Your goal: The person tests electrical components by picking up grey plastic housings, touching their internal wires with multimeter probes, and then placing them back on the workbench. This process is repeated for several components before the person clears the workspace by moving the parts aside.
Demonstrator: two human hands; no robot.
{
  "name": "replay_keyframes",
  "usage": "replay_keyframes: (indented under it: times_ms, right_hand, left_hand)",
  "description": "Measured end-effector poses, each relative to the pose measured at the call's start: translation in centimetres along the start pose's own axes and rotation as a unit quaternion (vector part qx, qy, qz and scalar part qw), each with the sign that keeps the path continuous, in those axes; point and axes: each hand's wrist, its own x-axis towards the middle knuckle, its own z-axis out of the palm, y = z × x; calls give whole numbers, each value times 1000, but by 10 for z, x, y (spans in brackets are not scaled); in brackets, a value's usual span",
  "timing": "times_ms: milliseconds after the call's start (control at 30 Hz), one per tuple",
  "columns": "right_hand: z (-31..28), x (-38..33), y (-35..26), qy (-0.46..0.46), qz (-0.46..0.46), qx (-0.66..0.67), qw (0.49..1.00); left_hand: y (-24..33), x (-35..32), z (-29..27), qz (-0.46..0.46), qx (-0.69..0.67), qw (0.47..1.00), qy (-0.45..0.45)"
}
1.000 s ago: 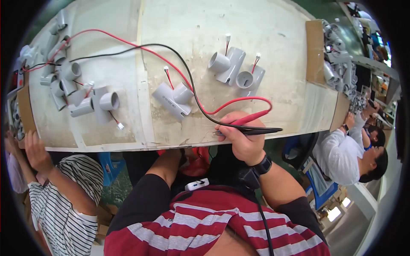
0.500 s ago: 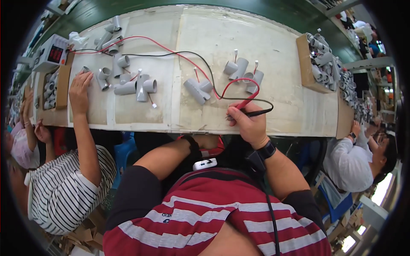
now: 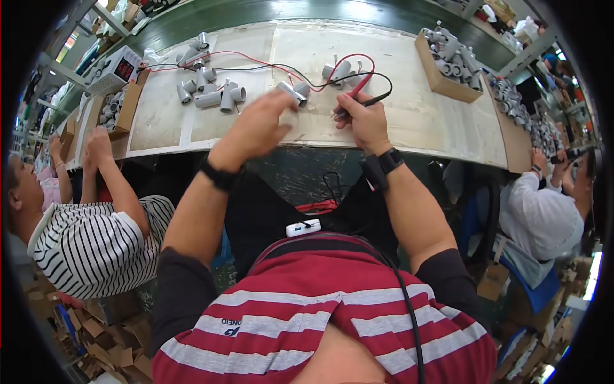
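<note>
My right hand [image 3: 363, 120] is closed around a red test probe [image 3: 360, 86] and a black test probe [image 3: 376, 100], both tips pointing down and left near the table's front edge. My left hand [image 3: 256, 125], slightly blurred, stretches over the table with thumb apart from the fingers. Its fingertips are at a grey T-shaped pipe fitting [image 3: 294, 93]; whether they touch it is hard to tell. Behind the probes lie more grey fittings [image 3: 341, 70] with thin wires. Further left sits another group of grey fittings [image 3: 228, 97].
Red and black leads [image 3: 256, 66] run across the table to a white instrument box [image 3: 118, 69] with a red display. Cardboard boxes of grey fittings stand at the right [image 3: 441, 80] and left [image 3: 131, 105]. A striped-shirted person [image 3: 102, 243] sits left, another person [image 3: 543, 211] right.
My left hand has come up from my lap to the grey fitting. My right hand keeps the probes. The co-worker's hand at the left has drawn back from the fittings. The view has shifted.
</note>
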Motion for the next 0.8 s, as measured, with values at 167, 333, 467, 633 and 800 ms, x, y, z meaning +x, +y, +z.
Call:
replay_keyframes:
  times_ms: [167, 333, 467, 633, 800]
  right_hand:
    - [-2, -2, 4, 11, -12, 95, 995]
    - [-7, -1, 5, 13, -8, 119, 993]
    - [-2, 2, 1, 34, 4, 99, 994]
    - [24, 4, 0, 46, 5, 54, 997]
    - [51, 15, 5, 20, -8, -62, 998]
  left_hand:
    - [-47, 37, 26, 103, 114, 988, 29]
    - [-40, 43, 23, 25, 129, 990, -42]
    - [-40, 11, 33, -119, -269, 955, 46]
    - [-41, -12, 49, -259, -650, 701, 141]
    - [-41, -8, 53, -281, -622, 718, 140]
